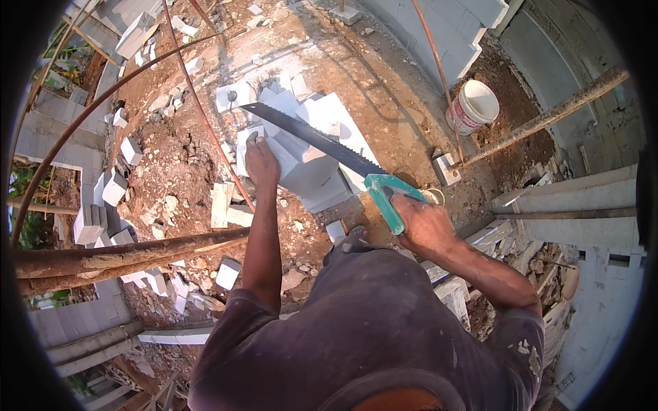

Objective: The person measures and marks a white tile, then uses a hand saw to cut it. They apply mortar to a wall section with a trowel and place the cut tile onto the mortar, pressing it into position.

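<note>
My right hand (423, 220) grips the green handle of a handsaw (308, 133). Its long toothed blade points up and left, across and above a pile of pale blocks. My left hand (262, 164) is at the left side of these blocks, its fingers curled together. A small grey thing shows at its fingertips, too small to name. Just right of that hand lies a grey lightweight concrete block (317, 181), tilted, with its near face in shade. Behind it, a flat white block (343, 127) and several offcuts lie in the sun, partly hidden by the blade.
A white bucket (476, 106) stands on the soil at the right. Thin poles and a thick wooden pole (137, 253) cross the space at the left; another pole (541, 116) slants at the right. Loose blocks (113, 188) and rubble litter the left ground. Block walls (432, 34) rise around.
</note>
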Action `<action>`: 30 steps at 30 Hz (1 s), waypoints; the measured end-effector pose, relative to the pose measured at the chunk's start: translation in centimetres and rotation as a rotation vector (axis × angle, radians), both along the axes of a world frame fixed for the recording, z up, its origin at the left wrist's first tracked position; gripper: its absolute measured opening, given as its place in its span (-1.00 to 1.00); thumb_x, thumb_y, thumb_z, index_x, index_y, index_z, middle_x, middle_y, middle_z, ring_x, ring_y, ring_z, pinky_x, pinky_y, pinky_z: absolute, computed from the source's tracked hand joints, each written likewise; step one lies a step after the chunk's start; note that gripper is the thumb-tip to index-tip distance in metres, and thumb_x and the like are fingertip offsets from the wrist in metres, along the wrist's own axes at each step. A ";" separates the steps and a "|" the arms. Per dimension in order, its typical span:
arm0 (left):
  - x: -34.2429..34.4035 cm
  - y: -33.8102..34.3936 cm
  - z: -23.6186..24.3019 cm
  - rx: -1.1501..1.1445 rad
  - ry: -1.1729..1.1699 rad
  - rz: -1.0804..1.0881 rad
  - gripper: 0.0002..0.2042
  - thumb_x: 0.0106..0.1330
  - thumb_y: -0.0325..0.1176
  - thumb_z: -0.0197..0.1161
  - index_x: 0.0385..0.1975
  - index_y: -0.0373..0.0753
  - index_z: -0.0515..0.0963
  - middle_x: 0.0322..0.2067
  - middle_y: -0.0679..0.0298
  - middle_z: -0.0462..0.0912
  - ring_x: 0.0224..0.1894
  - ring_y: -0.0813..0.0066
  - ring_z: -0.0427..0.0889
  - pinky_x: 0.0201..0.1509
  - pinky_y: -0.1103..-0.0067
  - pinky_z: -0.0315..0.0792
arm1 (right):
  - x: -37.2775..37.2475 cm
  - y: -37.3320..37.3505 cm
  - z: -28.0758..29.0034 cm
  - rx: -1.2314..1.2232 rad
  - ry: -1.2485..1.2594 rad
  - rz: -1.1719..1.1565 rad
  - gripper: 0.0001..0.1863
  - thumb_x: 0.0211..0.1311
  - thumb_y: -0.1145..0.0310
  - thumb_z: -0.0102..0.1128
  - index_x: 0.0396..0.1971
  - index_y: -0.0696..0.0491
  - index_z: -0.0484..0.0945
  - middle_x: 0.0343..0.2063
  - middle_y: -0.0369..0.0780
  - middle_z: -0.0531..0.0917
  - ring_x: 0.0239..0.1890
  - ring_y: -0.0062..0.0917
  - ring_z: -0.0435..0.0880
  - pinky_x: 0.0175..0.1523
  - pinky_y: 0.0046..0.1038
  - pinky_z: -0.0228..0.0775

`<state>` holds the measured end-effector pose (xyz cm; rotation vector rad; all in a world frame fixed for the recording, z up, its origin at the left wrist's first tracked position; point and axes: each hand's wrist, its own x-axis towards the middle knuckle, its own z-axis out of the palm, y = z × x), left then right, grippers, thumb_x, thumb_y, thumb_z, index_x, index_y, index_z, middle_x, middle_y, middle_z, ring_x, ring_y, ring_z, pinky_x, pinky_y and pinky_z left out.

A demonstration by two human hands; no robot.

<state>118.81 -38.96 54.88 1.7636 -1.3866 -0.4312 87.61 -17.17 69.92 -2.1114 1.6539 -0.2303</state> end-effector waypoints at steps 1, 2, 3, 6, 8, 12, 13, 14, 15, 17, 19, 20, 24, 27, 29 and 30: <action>-0.9 0.6 1.2 0.079 -0.044 0.040 -0.61 0.48 -0.19 0.00 0.17 -0.30 0.46 -0.04 -0.13 0.62 0.07 -0.12 0.55 0.12 0.16 0.40 | -1.4 -0.2 0.6 -0.009 -0.130 -0.099 -0.69 0.26 0.34 0.30 -0.11 0.19 0.47 -0.37 -0.04 0.68 -0.35 -0.16 0.71 -0.29 -0.20 0.53; -1.4 0.7 2.1 0.017 -0.192 -0.008 -0.59 0.49 -0.16 0.00 0.19 -0.28 0.45 0.00 -0.13 0.60 0.11 -0.12 0.53 0.14 0.15 0.39 | -2.7 -0.2 1.1 -0.020 -0.266 -0.186 -0.70 0.27 0.32 0.32 -0.14 0.18 0.49 -0.38 -0.06 0.67 -0.36 -0.21 0.70 -0.27 -0.24 0.52; -1.7 0.6 2.8 -0.045 -0.342 -0.053 -0.57 0.49 -0.13 -0.01 0.21 -0.27 0.44 0.04 -0.13 0.57 0.14 -0.11 0.51 0.15 0.14 0.37 | -3.5 -0.1 1.3 -0.030 -0.403 -0.269 -0.70 0.28 0.31 0.34 -0.16 0.18 0.51 -0.38 -0.09 0.66 -0.37 -0.26 0.68 -0.26 -0.27 0.50; -3.7 0.8 4.9 -0.182 -0.710 -0.237 -0.32 0.32 0.10 0.21 0.31 -0.24 0.36 0.16 -0.15 0.46 0.26 -0.12 0.41 0.27 0.15 0.32 | -3.9 1.7 0.7 -0.083 -0.468 -0.412 -0.71 0.27 0.25 0.39 -0.26 0.16 0.55 -0.41 -0.14 0.61 -0.38 -0.39 0.60 -0.20 -0.35 0.44; -5.2 0.8 7.4 -0.121 -0.849 -0.448 -0.23 0.22 0.13 0.32 0.31 -0.28 0.34 0.15 -0.18 0.47 0.28 -0.13 0.40 0.31 0.23 0.32 | -4.1 2.6 -0.3 -0.060 -0.581 -0.494 -0.71 0.26 0.26 0.40 -0.26 0.16 0.55 -0.43 -0.21 0.59 -0.34 -0.50 0.57 -0.18 -0.40 0.43; -5.2 -3.4 9.1 0.261 -0.508 -0.531 0.00 0.02 0.24 0.44 0.36 -0.34 0.26 0.20 -0.31 0.37 0.29 -0.19 0.38 0.32 0.23 0.35 | -4.6 4.7 -4.2 -0.113 -0.706 -0.597 -0.71 0.25 0.24 0.40 -0.25 0.14 0.56 -0.43 -0.25 0.61 -0.33 -0.52 0.57 -0.17 -0.42 0.42; -2.7 -5.9 8.6 0.075 -0.410 -0.414 0.06 -0.01 0.28 0.45 0.37 -0.39 0.23 0.20 -0.36 0.33 0.30 -0.21 0.36 0.31 0.23 0.38 | -4.6 5.2 -5.3 -0.148 -0.714 -0.612 -0.70 0.24 0.23 0.40 -0.25 0.14 0.56 -0.43 -0.25 0.61 -0.33 -0.52 0.57 -0.18 -0.42 0.42; -1.2 -8.6 9.8 -0.004 -0.243 -0.163 0.14 -0.02 0.27 0.48 0.39 -0.48 0.13 0.26 -0.45 0.21 0.35 -0.27 0.27 0.39 0.17 0.28 | -4.8 5.8 -6.4 -0.095 -0.724 -0.659 -0.70 0.24 0.24 0.40 -0.24 0.14 0.56 -0.43 -0.24 0.61 -0.32 -0.51 0.58 -0.16 -0.42 0.42; 2.0 -10.7 10.7 -0.241 -0.199 -0.048 0.19 0.02 0.29 0.45 0.43 -0.52 0.01 0.32 -0.50 0.08 0.41 -0.29 0.14 0.47 0.16 0.14 | -4.8 6.1 -7.3 -0.038 -0.745 -0.698 -0.70 0.23 0.25 0.40 -0.24 0.14 0.56 -0.43 -0.23 0.62 -0.31 -0.50 0.58 -0.15 -0.41 0.42; 2.4 -11.4 13.3 -0.272 -0.130 -0.001 0.20 0.10 0.34 0.36 0.47 -0.47 -0.09 0.38 -0.46 -0.04 0.48 -0.27 0.00 0.52 0.14 0.01 | -5.6 6.6 -8.3 0.129 -0.781 -0.785 -0.70 0.25 0.24 0.38 -0.19 0.14 0.58 -0.38 -0.21 0.66 -0.27 -0.49 0.61 -0.11 -0.40 0.42; 2.9 -10.8 12.6 -0.120 -0.090 -0.148 0.12 0.18 0.34 0.28 0.49 -0.39 -0.06 0.43 -0.34 -0.03 0.49 -0.20 -0.01 0.53 0.16 0.00 | -5.6 6.6 -10.5 0.179 -0.813 -0.788 -0.63 0.24 0.18 0.37 -0.17 0.18 0.59 -0.39 -0.18 0.67 -0.31 -0.47 0.64 -0.13 -0.40 0.45; 2.9 -10.0 11.2 0.010 -0.079 -0.245 0.07 0.22 0.34 0.25 0.50 -0.34 -0.05 0.46 -0.26 -0.02 0.50 -0.16 0.01 0.53 0.17 -0.01 | -5.6 6.4 -11.9 0.198 -0.826 -0.799 -0.60 0.23 0.15 0.37 -0.16 0.20 0.60 -0.39 -0.17 0.68 -0.32 -0.46 0.66 -0.14 -0.39 0.47; 1.5 0.8 7.1 0.159 0.219 -0.562 0.03 0.19 0.25 0.32 0.54 -0.09 -0.07 0.51 -0.08 -0.08 0.51 -0.04 0.03 0.54 0.24 -0.01 | -5.4 4.1 -16.4 0.580 -0.798 -0.902 -0.42 0.17 0.03 0.36 -0.18 0.35 0.58 -0.42 -0.07 0.69 -0.34 -0.35 0.73 -0.17 -0.32 0.52; 4.1 5.6 2.5 0.209 0.429 -0.649 0.28 -0.05 0.17 0.56 0.55 -0.01 -0.28 0.52 -0.06 -0.18 0.53 0.05 -0.02 0.55 0.26 -0.02 | -5.7 2.1 -19.2 0.601 -0.657 -0.879 -0.36 0.13 -0.01 0.37 -0.23 0.40 0.58 -0.43 0.00 0.71 -0.35 -0.28 0.76 -0.19 -0.28 0.54; 3.5 6.8 1.2 0.241 0.423 -0.668 0.39 -0.16 0.09 0.64 0.54 -0.12 -0.33 0.49 -0.05 -0.08 0.51 0.07 0.02 0.55 0.29 -0.02 | -6.1 0.5 -22.9 0.487 -0.440 -0.827 -0.36 0.14 -0.02 0.36 -0.24 0.40 0.59 -0.41 0.04 0.72 -0.35 -0.24 0.76 -0.18 -0.28 0.54; 3.9 6.7 0.2 0.242 0.343 -0.664 0.39 -0.17 0.05 0.66 0.53 -0.23 -0.32 0.46 -0.04 0.05 0.48 0.06 0.10 0.54 0.32 0.02 | -7.2 -0.4 -26.1 0.412 -0.456 -0.854 -0.36 0.13 -0.04 0.36 -0.26 0.38 0.60 -0.44 0.04 0.72 -0.38 -0.24 0.76 -0.17 -0.28 0.55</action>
